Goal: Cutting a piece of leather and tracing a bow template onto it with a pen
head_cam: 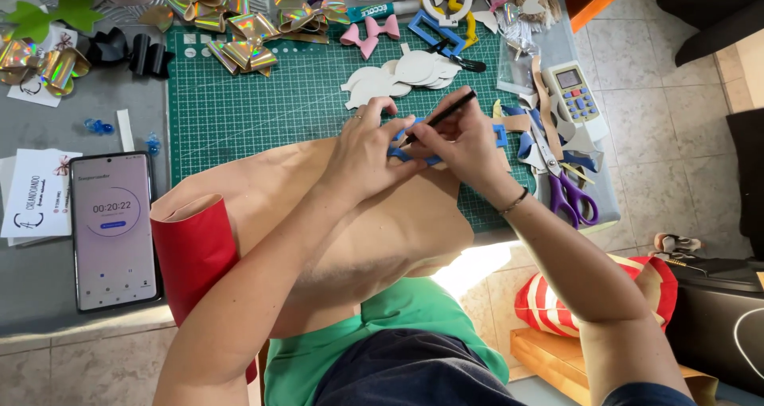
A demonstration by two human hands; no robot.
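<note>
the left hand (368, 145) presses a blue template (500, 135) flat against the tan back of a leatherette sheet (382, 223), its fingers spread narrow and bearing down on the blue edge; the right hand (461, 139) pinches a black pen (440, 117) between thumb and forefinger, tip set down beside the template's inner edge; the sheet lies partly on the green cutting mat (263, 111) at the near edge of the tabletop (48, 294) and droops over toward the lap, its red face curling up at the left; the step in hand looks like tracing the template's outline onto the sheet; by my reading the next move calls for steady downward pressure so the template does not slip, and the pen kept tight to the edge; purple-handled scissors (569, 195) lie just right of the hands; white cut shapes (398, 76) rest beyond them; a phone (111, 231) showing a timer sits well apart at the left.
</note>
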